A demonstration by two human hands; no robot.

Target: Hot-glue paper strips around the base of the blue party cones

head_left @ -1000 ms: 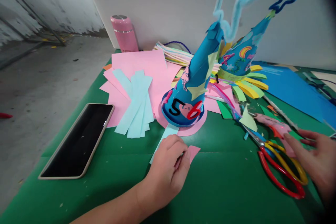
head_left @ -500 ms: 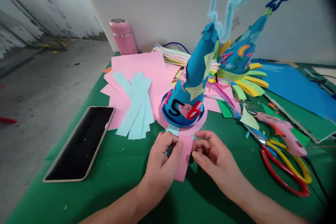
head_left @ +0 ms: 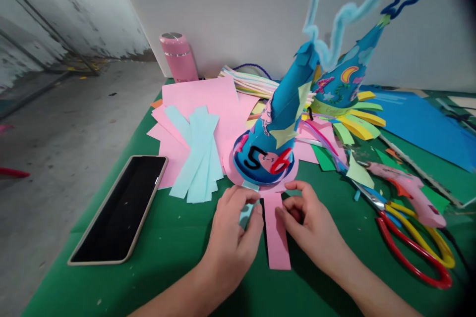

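A pink paper strip point(head_left: 277, 240) points toward me, its far end at the pink brim point(head_left: 238, 178) of a blue paper cone hat point(head_left: 277, 109) with a black 5 and a red 6. My right hand point(head_left: 312, 223) has its thumb and curled fingers on the strip's right edge. On the other side, my left hand point(head_left: 232, 228) is curved with thumb and forefinger slightly apart, close to the strip's left edge. Beneath its fingers lies a light blue strip point(head_left: 246, 214), partly hidden, which runs up to the brim.
Left are a phone point(head_left: 121, 210), a pile of light blue strips point(head_left: 199, 153) on pink sheets point(head_left: 201, 91), and a pink flask point(head_left: 180, 59). To the right lie scissors point(head_left: 412, 242) and a pink glue gun point(head_left: 409, 183). Another decorated cone hat point(head_left: 340, 79) stands behind.
My right hand has come from beside the glue gun, which it let go, to the pink strip. The strip, held in my left hand before, now lies straight out from the hat's brim.
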